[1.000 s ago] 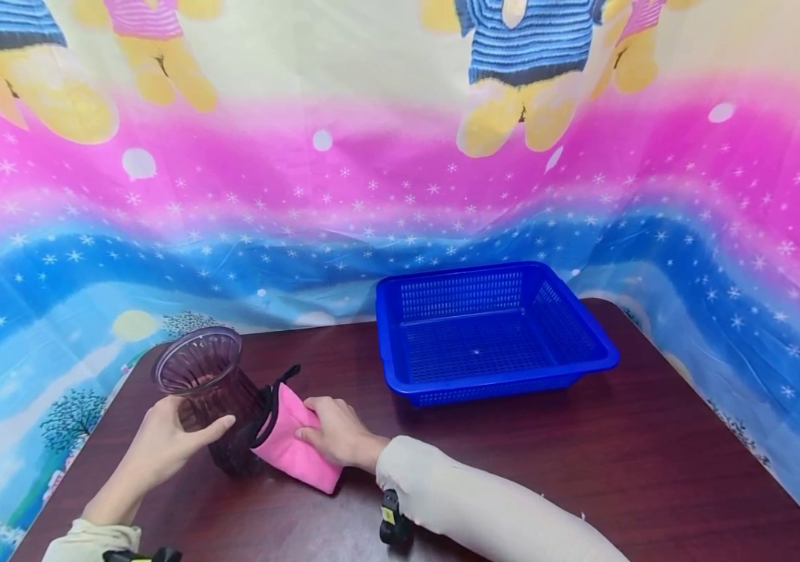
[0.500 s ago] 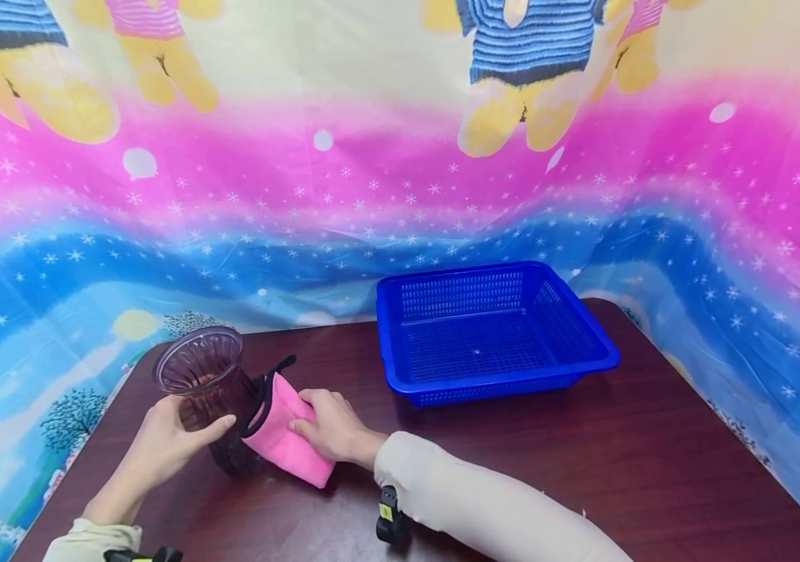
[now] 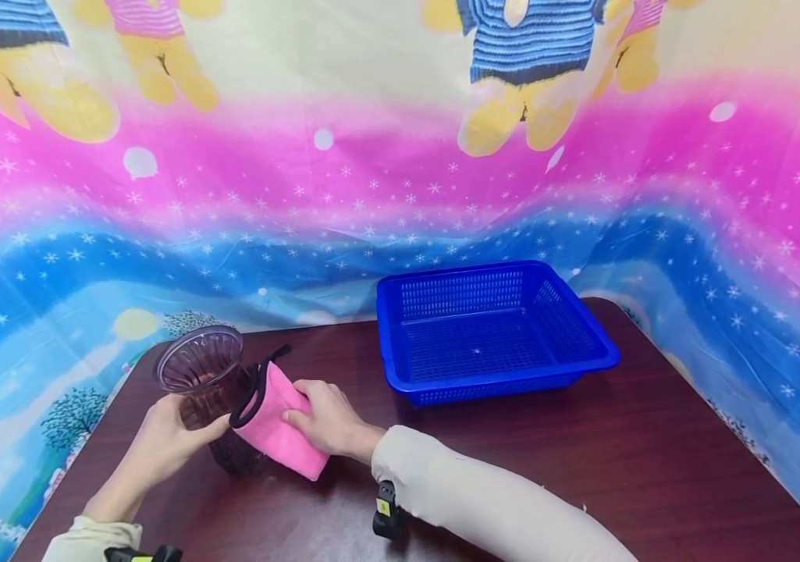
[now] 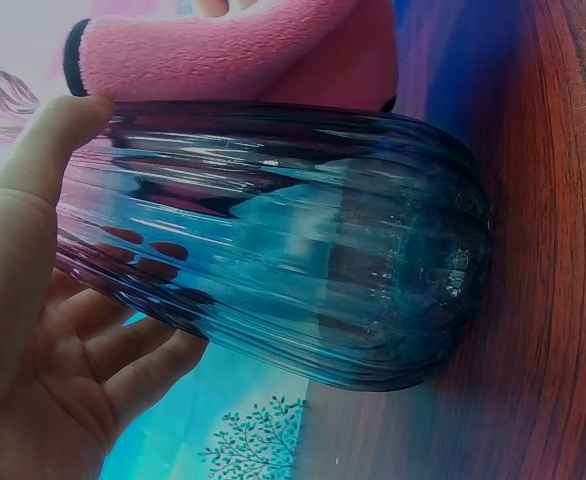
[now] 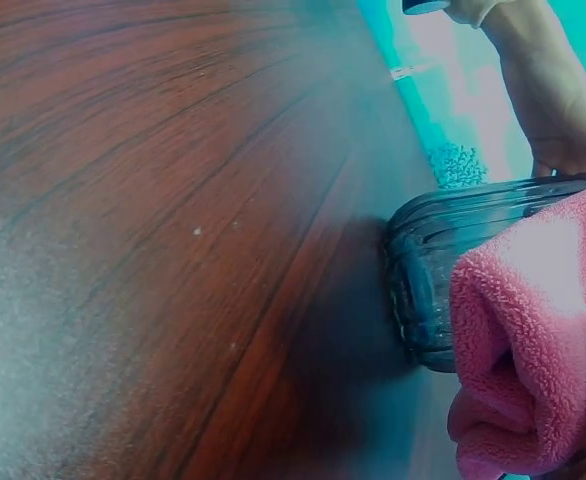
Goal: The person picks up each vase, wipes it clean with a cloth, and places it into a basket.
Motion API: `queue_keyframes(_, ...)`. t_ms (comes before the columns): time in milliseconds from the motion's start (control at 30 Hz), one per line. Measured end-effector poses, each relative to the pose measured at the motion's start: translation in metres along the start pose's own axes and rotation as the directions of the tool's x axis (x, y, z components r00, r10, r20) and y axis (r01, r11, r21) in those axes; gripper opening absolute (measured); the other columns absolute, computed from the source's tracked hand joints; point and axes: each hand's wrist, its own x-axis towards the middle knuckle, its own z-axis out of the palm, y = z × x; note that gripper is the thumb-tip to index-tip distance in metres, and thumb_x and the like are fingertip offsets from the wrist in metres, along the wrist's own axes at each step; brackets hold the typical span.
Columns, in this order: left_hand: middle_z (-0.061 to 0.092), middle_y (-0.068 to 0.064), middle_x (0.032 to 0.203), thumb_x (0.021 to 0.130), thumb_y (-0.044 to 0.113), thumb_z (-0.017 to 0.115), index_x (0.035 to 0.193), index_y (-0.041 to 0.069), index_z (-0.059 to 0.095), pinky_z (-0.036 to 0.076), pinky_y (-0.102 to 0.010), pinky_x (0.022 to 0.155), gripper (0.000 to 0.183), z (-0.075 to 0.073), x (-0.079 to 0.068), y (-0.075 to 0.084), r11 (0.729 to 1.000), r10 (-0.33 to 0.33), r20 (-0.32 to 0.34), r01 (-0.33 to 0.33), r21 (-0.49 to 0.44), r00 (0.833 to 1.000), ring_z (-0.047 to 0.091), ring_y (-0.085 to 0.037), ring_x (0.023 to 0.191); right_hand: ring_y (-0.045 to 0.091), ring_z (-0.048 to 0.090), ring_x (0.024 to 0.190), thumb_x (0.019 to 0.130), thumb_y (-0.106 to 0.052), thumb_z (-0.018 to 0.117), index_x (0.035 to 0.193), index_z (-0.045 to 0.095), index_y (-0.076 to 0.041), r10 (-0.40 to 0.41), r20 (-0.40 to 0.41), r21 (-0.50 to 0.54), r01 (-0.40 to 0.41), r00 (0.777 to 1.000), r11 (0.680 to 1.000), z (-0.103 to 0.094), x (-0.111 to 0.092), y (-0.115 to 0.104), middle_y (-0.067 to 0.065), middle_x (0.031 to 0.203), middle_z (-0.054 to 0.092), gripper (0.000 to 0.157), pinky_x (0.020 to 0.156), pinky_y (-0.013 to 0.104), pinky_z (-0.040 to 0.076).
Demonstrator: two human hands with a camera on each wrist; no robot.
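Observation:
A purple-tinted, ribbed glass vase [image 3: 220, 398] with a flared rim stands upright on the left part of the table. My left hand [image 3: 164, 445] grips it below the rim, thumb on the near side and fingers around the far side, as the left wrist view shows. In my right hand [image 3: 329, 420] is a folded pink cloth [image 3: 280, 429] with black edging and a small black loop. The cloth lies against the right side of the vase, and in the right wrist view the fluffy cloth [image 5: 533, 330] covers part of the glass.
A blue plastic basket [image 3: 392, 378] with mesh sides sits at the back right of the dark red-brown wooden table [image 3: 512, 460]. Behind the table hangs a printed curtain [image 3: 343, 179] with bears and snowflakes.
My right hand has slid the pink cloth up and slightly left along the side of the vase. The left hand and the vase have stayed in place.

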Motion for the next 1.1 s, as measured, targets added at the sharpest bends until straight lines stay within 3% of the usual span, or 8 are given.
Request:
queue_keyframes(533,0.075,-0.020,0.104,0.074,0.014,0.083,0.118,-0.002,0.064,0.050,-0.022,0.074,0.051,-0.002,-0.002,-0.002,0.999,0.003,-0.006,-0.002,0.036,1.000,0.054,0.013,0.088,0.003,0.053,0.072,0.093,-0.021,0.071,0.115,0.070,-0.011,-0.027,-0.027,0.026,0.028,0.999,0.999,-0.004,0.006,-0.014,-0.005,0.086,0.067,0.024,0.067,0.015,0.043)
queue_keyframes(900,0.075,-0.020,0.103,0.074,0.015,0.083,0.118,-0.001,0.064,0.050,-0.019,0.074,0.051,-0.001,-0.003,0.000,1.000,0.015,-0.020,-0.015,0.027,1.000,0.059,0.007,0.089,0.003,0.054,0.074,0.094,-0.021,0.071,0.118,0.069,-0.012,-0.025,-0.037,0.041,0.027,0.999,0.999,-0.007,0.005,-0.019,-0.005,0.089,0.069,0.026,0.068,0.015,0.044)
queue_keyframes(1100,0.075,-0.020,0.105,0.076,0.017,0.083,0.120,-0.001,0.064,0.051,-0.020,0.075,0.051,0.000,0.000,0.002,1.000,0.010,-0.010,-0.010,0.002,1.000,0.055,0.014,0.088,0.003,0.054,0.074,0.093,-0.020,0.072,0.118,0.069,-0.011,-0.019,-0.052,0.069,0.023,0.998,0.997,-0.009,0.004,-0.018,-0.003,0.089,0.069,0.026,0.068,0.016,0.045)
